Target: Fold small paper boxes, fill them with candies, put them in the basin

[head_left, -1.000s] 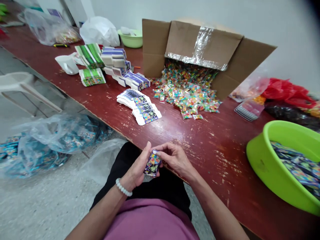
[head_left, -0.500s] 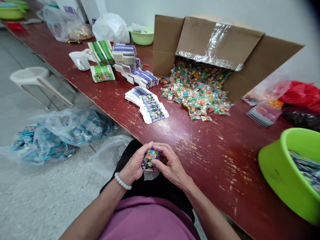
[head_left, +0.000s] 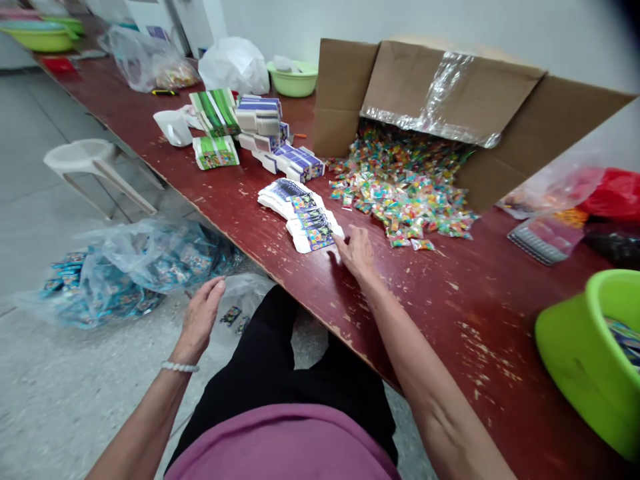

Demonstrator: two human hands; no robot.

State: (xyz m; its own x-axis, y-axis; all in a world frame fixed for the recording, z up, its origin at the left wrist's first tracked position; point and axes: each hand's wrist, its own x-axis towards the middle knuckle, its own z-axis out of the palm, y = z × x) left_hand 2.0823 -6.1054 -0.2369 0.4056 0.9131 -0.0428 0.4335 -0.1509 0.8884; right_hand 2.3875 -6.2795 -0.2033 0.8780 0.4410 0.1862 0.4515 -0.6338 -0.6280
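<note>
My left hand [head_left: 201, 317] hangs over the floor beside the table, fingers stretched out, holding nothing. Below and right of it, a clear plastic bag [head_left: 256, 287] has a few small dark printed packets [head_left: 231, 315] in it. My right hand [head_left: 356, 252] reaches over the table, fingers apart, its fingertips at the right edge of a fanned row of flat printed cartons [head_left: 313, 227], white, purple and black. Behind the row lie banded purple carton stacks [head_left: 297, 162] and green ones [head_left: 216, 152].
An open cardboard box [head_left: 450, 93] spills small wrapped candies [head_left: 400, 193] onto the red table [head_left: 425, 307]. A green basin [head_left: 570, 353] stands at right. A white mug [head_left: 173, 128], a white stool [head_left: 80, 158] and a bag of blue packets [head_left: 125, 267] are at left.
The printed packet that was between both hands has left them. My left hand moved left over the floor; my right hand moved forward to the fanned cartons. The view shifted slightly.
</note>
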